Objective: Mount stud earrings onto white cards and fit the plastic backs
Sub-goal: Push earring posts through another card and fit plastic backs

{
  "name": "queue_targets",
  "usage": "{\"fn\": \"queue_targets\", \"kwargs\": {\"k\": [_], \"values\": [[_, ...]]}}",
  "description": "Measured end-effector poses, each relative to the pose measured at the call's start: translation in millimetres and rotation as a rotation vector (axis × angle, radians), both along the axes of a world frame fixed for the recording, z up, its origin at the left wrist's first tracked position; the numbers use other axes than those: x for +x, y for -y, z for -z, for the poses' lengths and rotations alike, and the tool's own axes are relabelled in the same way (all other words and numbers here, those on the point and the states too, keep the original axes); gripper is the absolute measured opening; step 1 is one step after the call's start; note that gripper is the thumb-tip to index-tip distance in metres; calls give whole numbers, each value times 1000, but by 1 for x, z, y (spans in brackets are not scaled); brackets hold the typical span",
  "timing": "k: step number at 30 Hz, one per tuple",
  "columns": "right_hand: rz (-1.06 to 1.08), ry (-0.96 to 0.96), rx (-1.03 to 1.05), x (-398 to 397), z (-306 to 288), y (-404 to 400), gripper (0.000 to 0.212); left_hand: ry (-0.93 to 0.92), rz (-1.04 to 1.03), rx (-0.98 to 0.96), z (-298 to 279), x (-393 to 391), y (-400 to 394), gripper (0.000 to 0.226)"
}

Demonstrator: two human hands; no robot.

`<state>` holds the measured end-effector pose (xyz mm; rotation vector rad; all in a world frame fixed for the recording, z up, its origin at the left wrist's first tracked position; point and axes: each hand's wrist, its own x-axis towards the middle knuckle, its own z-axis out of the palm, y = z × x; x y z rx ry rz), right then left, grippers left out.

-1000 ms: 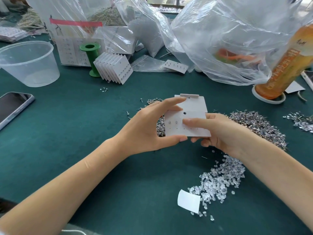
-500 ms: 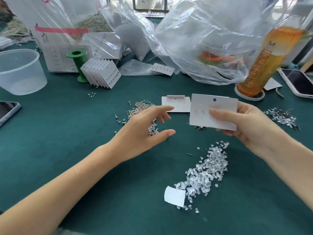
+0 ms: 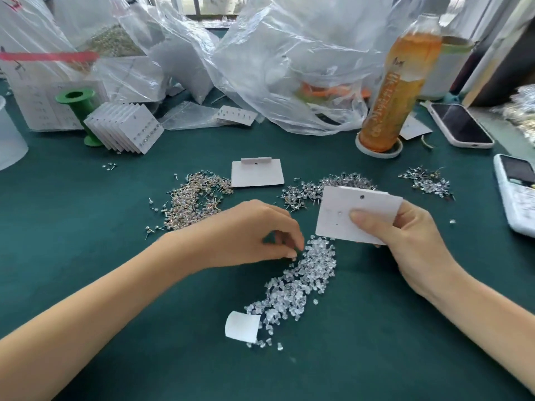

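Picking at the plastic backs (image 3: 301,282) heaped mid-table with our left hand (image 3: 254,233), fingertips curled, catch unclear | right hand (image 3: 405,233) pinches white card (image 3: 347,209) by its edge | backs tiny, light, slippery: take one between fingertips.

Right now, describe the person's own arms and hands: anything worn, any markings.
Both forearms are bare up to the frame edge: no sleeves, watch or bracelets show. The left hand and the right hand wear no gloves, and no rings are visible. The right thumbnail is short, with no coloured polish. No tattoos or markings show.
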<state>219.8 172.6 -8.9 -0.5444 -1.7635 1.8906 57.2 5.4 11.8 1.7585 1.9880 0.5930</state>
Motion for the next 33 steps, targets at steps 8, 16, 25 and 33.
{"fn": "queue_targets", "kwargs": {"k": [8, 16, 25, 33], "values": [[-17, -39, 25, 0, 5, 1, 22, 19, -7, 52, 12, 0, 5, 8], [-6, -102, 136, 3, 3, 8, 17, 203, -181, 193, 12, 4, 6, 9], [-77, -305, 1032, 11, 13, 12, 7, 664, -263, 215, -10, 2, -9, 13], [-46, -358, 1469, 12, 10, 9, 35, 763, -177, 113, -13, 18, -11, 14]]}}
